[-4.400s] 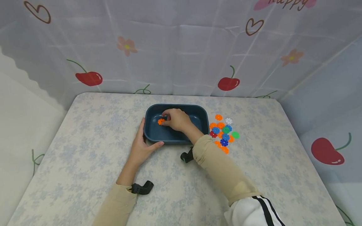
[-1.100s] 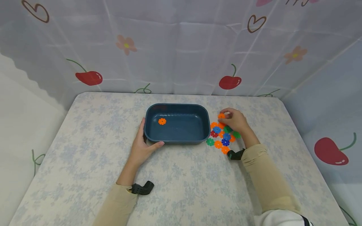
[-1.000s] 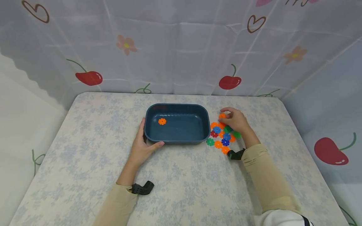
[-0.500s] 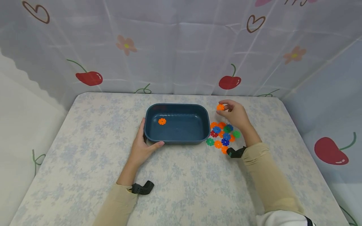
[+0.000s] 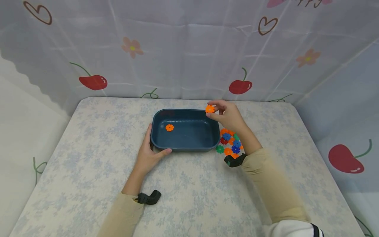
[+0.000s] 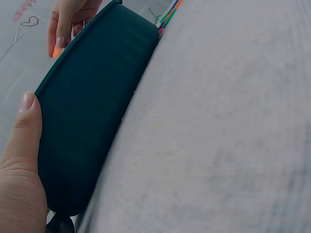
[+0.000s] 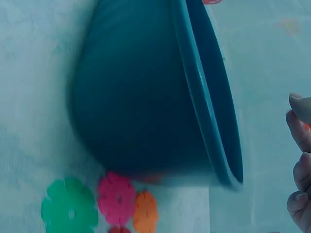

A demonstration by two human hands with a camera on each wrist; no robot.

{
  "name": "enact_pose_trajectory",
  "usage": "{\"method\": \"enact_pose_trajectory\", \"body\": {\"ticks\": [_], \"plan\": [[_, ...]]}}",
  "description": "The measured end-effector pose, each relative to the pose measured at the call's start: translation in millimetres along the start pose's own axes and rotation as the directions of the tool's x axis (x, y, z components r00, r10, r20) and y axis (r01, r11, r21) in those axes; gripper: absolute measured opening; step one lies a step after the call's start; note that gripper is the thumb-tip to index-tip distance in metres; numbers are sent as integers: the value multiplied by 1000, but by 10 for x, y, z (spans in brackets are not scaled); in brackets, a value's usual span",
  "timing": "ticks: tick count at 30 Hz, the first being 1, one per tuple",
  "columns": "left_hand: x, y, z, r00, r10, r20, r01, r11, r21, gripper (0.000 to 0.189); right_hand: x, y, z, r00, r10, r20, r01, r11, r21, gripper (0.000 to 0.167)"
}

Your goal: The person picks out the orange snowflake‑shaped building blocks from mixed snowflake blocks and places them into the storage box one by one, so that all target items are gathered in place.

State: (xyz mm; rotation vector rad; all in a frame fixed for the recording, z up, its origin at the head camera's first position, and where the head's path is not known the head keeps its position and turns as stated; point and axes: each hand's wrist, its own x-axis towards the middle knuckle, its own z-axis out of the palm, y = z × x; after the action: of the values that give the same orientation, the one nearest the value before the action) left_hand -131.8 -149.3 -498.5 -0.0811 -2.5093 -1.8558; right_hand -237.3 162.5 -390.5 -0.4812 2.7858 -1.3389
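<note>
A dark blue-green rectangular plastic basin point(image 5: 189, 135) stands on the table, with one orange flower-shaped plastic disc point(image 5: 169, 127) lying on its floor. My left hand point(image 5: 145, 157) spans the basin's near left corner, fingers straight along its side. In the left wrist view the thumb point(image 6: 23, 131) lies against the outer wall. Above the basin's far right corner, my right hand point(image 5: 231, 118) pinches another orange disc point(image 5: 210, 109) between thumb and fingers. In the right wrist view the right hand point(image 7: 302, 160) shows at the right edge, and only a sliver of its disc is visible.
Right of the basin lies a loose group of flower discs point(image 5: 228, 151) in orange, blue, green and red, partly hidden by the right forearm. A patterned cloth covers the table point(image 5: 189, 197). Behind it hangs a printed curtain point(image 5: 183, 65). Each wrist carries a black camera mount point(image 5: 149, 197).
The right hand first left the basin for the loose discs, lifted an orange one, and has carried it left to the basin's far right corner. The left hand has stayed put.
</note>
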Motion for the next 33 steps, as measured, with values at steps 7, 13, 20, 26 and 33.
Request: {"method": "enact_pose_trajectory", "body": {"ticks": [7,13,20,26,33], "plan": [[4,-54,11,999,37,-10,-37,999,4,118,72,-107,259,996,-64,68,63,998,21,38],[0,-45,9,999,35,-12,-35,999,8,119,114,-154,461,990,-90,112,88,996,18,40],[9,-44,8,999,35,-8,-35,999,5,118,157,-220,662,984,-58,168,56,998,17,41],[6,-2,-2,1000,13,3,-13,1000,-12,118,211,-253,800,973,-21,231,31,999,-39,44],[-82,278,-43,1000,-13,25,13,1000,-14,115,257,-254,940,950,48,309,3,986,-164,42]]}}
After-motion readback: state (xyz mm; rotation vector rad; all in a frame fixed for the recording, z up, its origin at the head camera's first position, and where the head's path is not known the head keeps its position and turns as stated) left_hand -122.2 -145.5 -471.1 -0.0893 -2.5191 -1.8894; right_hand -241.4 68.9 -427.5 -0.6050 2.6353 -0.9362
